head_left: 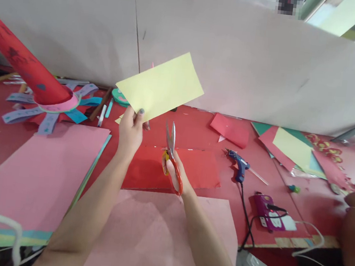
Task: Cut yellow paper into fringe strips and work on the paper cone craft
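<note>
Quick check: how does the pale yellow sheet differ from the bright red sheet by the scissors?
The yellow sheet is pale; the red sheet is vivid. The yellow sheet is held up in the left hand, tilted, while the red sheet lies on the table, partly hidden behind the right hand. Both are thin and plain-coloured.

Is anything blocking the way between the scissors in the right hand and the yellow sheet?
Nothing visible does. The scissors, slightly open in the right hand, point up toward the yellow sheet, which the left hand holds; a clear gap shows between them.
</note>
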`<action>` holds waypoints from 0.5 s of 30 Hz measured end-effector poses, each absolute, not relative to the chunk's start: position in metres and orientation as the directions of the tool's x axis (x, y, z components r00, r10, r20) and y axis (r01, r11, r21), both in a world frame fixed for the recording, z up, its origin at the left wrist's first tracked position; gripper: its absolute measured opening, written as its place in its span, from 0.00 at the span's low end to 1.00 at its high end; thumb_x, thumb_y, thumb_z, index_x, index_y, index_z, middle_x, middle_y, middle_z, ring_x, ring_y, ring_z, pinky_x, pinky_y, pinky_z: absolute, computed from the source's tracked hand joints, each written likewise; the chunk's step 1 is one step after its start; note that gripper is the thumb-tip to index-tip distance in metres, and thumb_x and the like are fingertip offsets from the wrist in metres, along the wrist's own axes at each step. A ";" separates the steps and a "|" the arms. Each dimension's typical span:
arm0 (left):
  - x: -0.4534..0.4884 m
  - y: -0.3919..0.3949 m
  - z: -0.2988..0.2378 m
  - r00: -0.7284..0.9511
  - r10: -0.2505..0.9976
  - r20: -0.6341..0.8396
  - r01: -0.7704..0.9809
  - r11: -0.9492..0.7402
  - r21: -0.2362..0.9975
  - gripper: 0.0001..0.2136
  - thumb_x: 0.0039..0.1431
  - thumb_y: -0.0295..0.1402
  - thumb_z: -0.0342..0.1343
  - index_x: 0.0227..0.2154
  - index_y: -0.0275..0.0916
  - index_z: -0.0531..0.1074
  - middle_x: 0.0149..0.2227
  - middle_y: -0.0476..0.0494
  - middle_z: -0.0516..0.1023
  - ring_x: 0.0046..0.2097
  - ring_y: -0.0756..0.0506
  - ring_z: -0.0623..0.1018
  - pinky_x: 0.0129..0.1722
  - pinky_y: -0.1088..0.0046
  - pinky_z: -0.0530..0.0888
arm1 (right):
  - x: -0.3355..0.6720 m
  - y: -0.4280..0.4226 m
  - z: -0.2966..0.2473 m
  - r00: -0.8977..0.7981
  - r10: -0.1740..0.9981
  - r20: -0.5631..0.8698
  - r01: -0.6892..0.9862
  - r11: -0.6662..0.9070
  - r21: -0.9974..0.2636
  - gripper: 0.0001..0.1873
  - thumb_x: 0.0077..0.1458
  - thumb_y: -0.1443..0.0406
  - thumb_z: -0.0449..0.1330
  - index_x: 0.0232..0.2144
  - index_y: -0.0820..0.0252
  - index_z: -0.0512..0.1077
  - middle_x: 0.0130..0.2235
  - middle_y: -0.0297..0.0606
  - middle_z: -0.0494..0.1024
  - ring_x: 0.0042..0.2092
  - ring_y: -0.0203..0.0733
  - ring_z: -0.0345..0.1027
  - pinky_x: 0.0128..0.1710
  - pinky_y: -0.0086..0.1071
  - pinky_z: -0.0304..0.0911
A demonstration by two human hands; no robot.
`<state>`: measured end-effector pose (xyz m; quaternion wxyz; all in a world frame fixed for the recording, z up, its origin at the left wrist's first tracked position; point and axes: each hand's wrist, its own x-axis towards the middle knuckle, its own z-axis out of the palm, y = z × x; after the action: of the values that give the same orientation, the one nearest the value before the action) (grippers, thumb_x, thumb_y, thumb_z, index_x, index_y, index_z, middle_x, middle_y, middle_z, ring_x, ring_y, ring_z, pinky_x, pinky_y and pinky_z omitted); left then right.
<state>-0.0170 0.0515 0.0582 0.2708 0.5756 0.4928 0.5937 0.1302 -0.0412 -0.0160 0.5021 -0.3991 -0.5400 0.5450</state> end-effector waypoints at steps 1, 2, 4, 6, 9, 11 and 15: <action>-0.015 0.049 0.059 -0.187 0.885 0.427 0.246 -0.379 0.892 0.11 0.60 0.43 0.46 0.31 0.41 0.63 0.20 0.54 0.66 0.21 0.53 0.69 0.24 0.77 0.70 | 0.130 -0.042 -0.013 -0.185 0.977 0.103 -0.092 0.087 -0.992 0.23 0.56 0.48 0.52 0.49 0.52 0.62 0.29 0.31 0.58 0.26 0.33 0.51 0.27 0.30 0.52; -0.013 0.047 0.061 -0.182 0.881 0.436 0.249 -0.387 0.888 0.11 0.61 0.44 0.46 0.32 0.41 0.63 0.20 0.54 0.66 0.21 0.52 0.70 0.24 0.77 0.70 | 0.130 -0.044 -0.011 -0.194 0.976 0.101 -0.071 0.089 -0.994 0.23 0.56 0.49 0.52 0.49 0.53 0.62 0.29 0.31 0.58 0.27 0.33 0.51 0.28 0.30 0.53; -0.009 0.041 0.064 -0.166 0.877 0.451 0.265 -0.401 0.877 0.12 0.61 0.44 0.46 0.32 0.41 0.64 0.20 0.54 0.67 0.22 0.52 0.71 0.25 0.76 0.70 | 0.129 -0.045 -0.007 -0.209 0.973 0.100 -0.048 0.092 -0.995 0.23 0.56 0.49 0.53 0.49 0.53 0.62 0.29 0.31 0.58 0.27 0.33 0.51 0.29 0.30 0.53; -0.005 0.034 0.068 -0.154 0.872 0.464 0.293 -0.408 0.865 0.11 0.61 0.43 0.46 0.32 0.40 0.64 0.19 0.54 0.67 0.23 0.52 0.72 0.27 0.76 0.70 | 0.128 -0.046 -0.006 -0.205 0.974 0.093 -0.040 0.086 -0.995 0.23 0.55 0.49 0.54 0.48 0.54 0.62 0.29 0.31 0.58 0.27 0.33 0.51 0.29 0.30 0.53; -0.001 0.028 0.072 -0.135 0.872 0.470 0.334 -0.406 0.851 0.10 0.62 0.41 0.46 0.31 0.40 0.64 0.19 0.54 0.68 0.23 0.51 0.73 0.28 0.76 0.69 | 0.127 -0.045 -0.006 -0.185 0.979 0.084 -0.040 0.077 -0.996 0.22 0.55 0.50 0.54 0.47 0.53 0.62 0.27 0.29 0.57 0.26 0.32 0.50 0.27 0.30 0.52; 0.001 0.026 0.073 -0.093 0.884 0.459 0.341 -0.405 0.849 0.09 0.61 0.40 0.47 0.30 0.41 0.63 0.19 0.54 0.69 0.24 0.51 0.73 0.28 0.76 0.69 | 0.127 -0.045 -0.007 -0.173 0.981 0.087 -0.046 0.081 -0.996 0.21 0.56 0.50 0.53 0.47 0.53 0.62 0.26 0.29 0.56 0.25 0.32 0.49 0.27 0.30 0.52; 0.007 0.025 0.069 0.013 0.927 0.374 0.314 -0.359 0.879 0.07 0.60 0.38 0.49 0.29 0.41 0.61 0.20 0.54 0.70 0.23 0.51 0.73 0.26 0.76 0.69 | 0.127 -0.044 -0.009 -0.148 0.984 0.102 -0.027 0.099 -0.995 0.22 0.56 0.50 0.52 0.49 0.53 0.61 0.25 0.28 0.57 0.24 0.32 0.49 0.26 0.29 0.52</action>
<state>0.0074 0.0252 0.0691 0.2993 0.6457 0.4807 0.5123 0.1272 -0.0435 -0.0091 0.4906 -0.4302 -0.5559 0.5150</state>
